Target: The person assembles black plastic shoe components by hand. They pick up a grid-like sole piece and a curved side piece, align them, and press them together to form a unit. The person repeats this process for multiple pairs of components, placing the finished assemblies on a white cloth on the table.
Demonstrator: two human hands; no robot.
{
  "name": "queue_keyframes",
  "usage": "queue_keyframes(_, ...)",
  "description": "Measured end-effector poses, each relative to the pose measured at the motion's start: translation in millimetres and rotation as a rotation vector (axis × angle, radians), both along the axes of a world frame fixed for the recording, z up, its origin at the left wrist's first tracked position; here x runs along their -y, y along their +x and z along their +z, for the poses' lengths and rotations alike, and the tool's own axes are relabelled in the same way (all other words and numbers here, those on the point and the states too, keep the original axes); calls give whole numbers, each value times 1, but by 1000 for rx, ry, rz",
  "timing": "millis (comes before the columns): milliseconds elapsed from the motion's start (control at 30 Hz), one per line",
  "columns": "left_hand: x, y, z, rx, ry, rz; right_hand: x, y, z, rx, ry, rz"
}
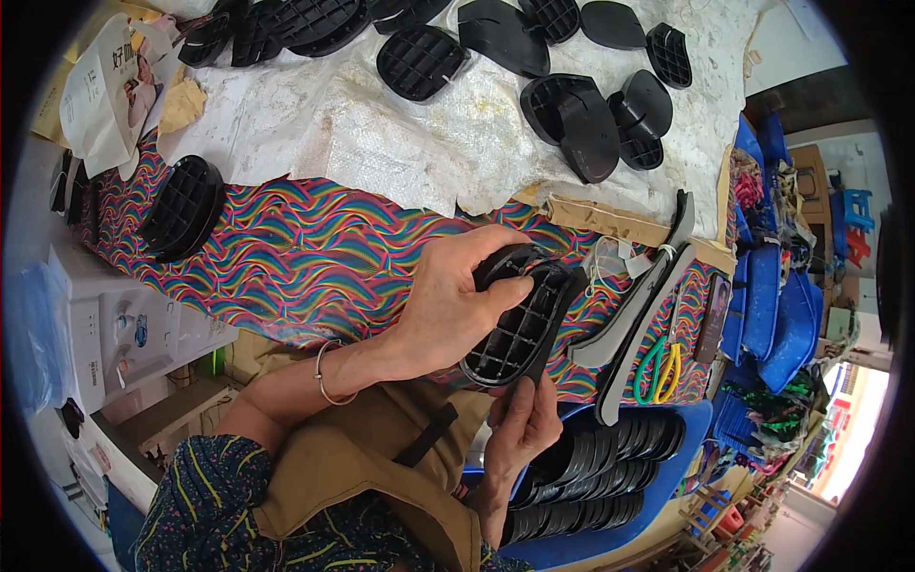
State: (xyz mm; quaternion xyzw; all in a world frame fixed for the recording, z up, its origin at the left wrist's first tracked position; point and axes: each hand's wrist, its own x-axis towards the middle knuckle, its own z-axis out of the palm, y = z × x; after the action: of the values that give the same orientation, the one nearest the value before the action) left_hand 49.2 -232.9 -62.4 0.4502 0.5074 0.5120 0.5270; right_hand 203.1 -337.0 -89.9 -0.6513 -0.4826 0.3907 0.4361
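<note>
Over the table's near edge I hold a black shoe sole piece [510, 334] with its gridded hollow side showing. My left hand [443, 291] is wrapped over its upper left rim, with the thumb pressed inside the hollow. A black strip [560, 329] runs along the piece's right side; whether it is joined to the piece I cannot tell. My right hand [524, 424] pinches the lower end of the strip near the piece's bottom edge; some of its fingers are hidden. Right of my hands lie long dark strips [634, 329] tied with white string.
Scissors [658, 372] with green and yellow handles lie on the patterned cloth [324, 257]. Several black sole pieces [419, 62] rest on white sheeting farther back; another gridded piece [183, 208] is at left. Below right, a blue bin [691, 443] holds rows of black pieces.
</note>
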Motion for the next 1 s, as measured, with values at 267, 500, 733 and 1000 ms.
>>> queue_keyframes(267,3,9,-6,15,20,82,2,-14,-5,-60,37,-49)
queue_keyframes(500,18,21,-2,126,15,198,-2,-14,-6,-352,62,-133)
queue_keyframes(733,36,23,-1,44,118,172,-23,-7,4,-517,22,-158)
queue_keyframes(1000,46,-65,21,-162,34,-345,-37,41,11,-206,-16,200)
